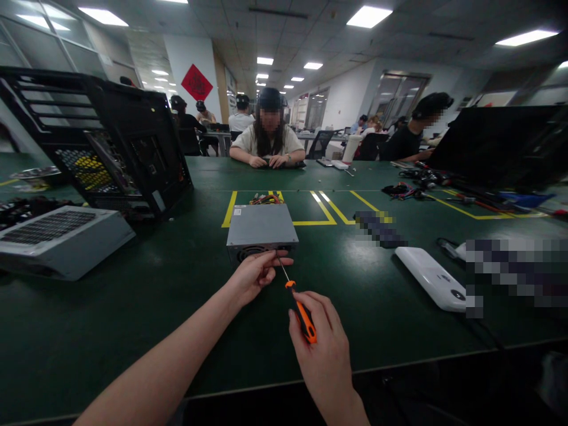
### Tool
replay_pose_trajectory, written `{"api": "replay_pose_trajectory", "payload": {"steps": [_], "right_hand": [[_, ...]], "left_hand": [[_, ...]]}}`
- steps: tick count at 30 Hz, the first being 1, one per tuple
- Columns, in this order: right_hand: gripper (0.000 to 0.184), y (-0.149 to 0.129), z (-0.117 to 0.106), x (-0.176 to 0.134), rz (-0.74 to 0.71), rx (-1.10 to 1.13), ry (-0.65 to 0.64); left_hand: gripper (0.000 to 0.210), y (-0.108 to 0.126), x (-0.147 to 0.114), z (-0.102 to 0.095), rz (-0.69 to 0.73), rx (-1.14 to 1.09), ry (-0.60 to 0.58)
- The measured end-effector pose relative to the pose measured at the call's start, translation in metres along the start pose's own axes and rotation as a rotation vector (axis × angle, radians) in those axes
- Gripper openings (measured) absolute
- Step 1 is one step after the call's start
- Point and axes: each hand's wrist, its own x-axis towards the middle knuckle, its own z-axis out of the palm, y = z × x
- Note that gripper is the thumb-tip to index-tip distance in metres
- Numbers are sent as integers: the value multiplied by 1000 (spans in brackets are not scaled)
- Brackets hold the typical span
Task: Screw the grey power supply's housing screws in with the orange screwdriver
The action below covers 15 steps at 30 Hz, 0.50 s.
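A grey metal computer power supply lies on the green table in front of me, its fan side facing me and its bundled cables behind it. My right hand grips an orange and black screwdriver, its thin shaft pointing up and left toward the power supply. At the front face of the supply, my left hand has its fingers drawn together around the screwdriver's tip. Whatever sits between those fingertips is too small to make out. The tip itself is partly hidden by them.
A black computer case and a second power supply stand on the left. To the right lie a white power bank, cables and a dark monitor. Across the table sits a person, hands on a dark object.
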Motion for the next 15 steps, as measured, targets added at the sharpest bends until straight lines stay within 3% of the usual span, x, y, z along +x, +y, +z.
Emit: {"api": "replay_pose_trajectory", "payload": {"steps": [8,11,15], "right_hand": [[21,-1,1,2,16,27,18],[21,-1,2,3,24,32,26],[21,0,0,3,18,39,30]], "left_hand": [[24,2,-2,1,-21,-19,-13],[25,4,-5,2,-16,84,5],[26,5,-8,4,73,297,126]]}}
